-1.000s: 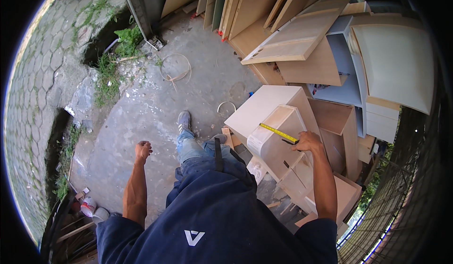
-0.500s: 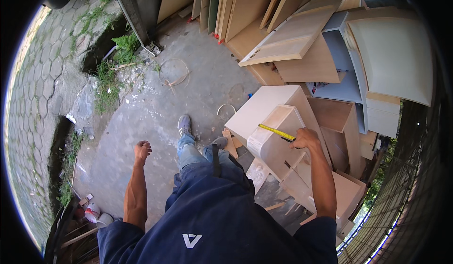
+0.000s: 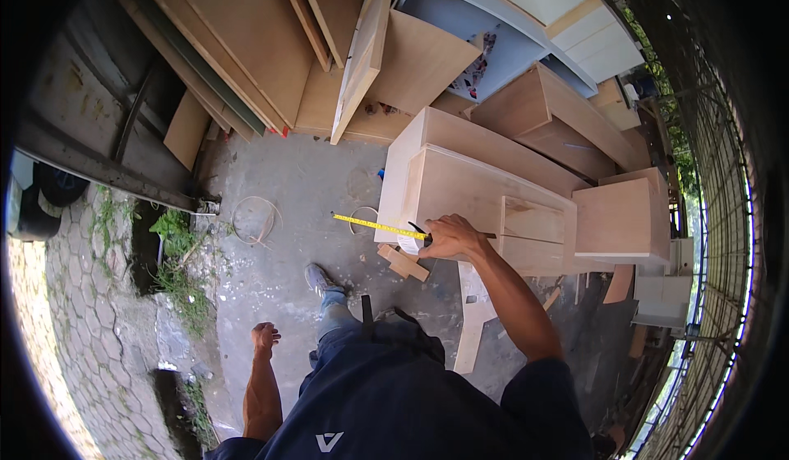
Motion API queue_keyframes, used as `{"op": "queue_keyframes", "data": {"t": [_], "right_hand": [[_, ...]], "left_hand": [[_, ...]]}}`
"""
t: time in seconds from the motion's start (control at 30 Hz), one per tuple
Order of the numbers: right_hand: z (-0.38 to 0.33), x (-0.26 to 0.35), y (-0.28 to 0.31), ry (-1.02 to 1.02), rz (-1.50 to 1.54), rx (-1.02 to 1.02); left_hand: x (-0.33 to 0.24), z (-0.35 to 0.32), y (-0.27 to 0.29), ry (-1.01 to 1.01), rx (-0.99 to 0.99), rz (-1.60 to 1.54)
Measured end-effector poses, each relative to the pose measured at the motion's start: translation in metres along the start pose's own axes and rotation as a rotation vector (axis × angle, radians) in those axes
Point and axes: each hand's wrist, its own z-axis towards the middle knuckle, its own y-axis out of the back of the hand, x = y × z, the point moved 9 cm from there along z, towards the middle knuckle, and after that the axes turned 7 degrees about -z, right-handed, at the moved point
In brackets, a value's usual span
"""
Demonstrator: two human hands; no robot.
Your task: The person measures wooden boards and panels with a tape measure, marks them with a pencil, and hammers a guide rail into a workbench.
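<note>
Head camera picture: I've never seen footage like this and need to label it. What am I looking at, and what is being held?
This is a wide fisheye view from a camera worn on a person's head, looking down, so straight edges bend near the rim. The dark blue clothing at the bottom is the person's own body. Their right hand grips a yellow tape measure, its blade extended out past the edge of an unfinished plywood cabinet. The left hand hangs empty at their side. On the concrete floor lie wood offcuts and a loop of wire. Plywood sheets lean in a stack behind.
</note>
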Motion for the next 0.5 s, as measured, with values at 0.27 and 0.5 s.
{"op": "queue_keyframes", "data": {"t": [0.27,0.5], "right_hand": [[-0.133,-0.020,-0.357,-0.430,0.795,-0.025],[-0.358,0.119,-0.696,-1.393,1.641,0.093]], "left_hand": [[-0.083,0.025,-0.095,-0.212,0.213,0.432],[-0.131,-0.016,-0.239,-0.469,0.382,0.700]]}}
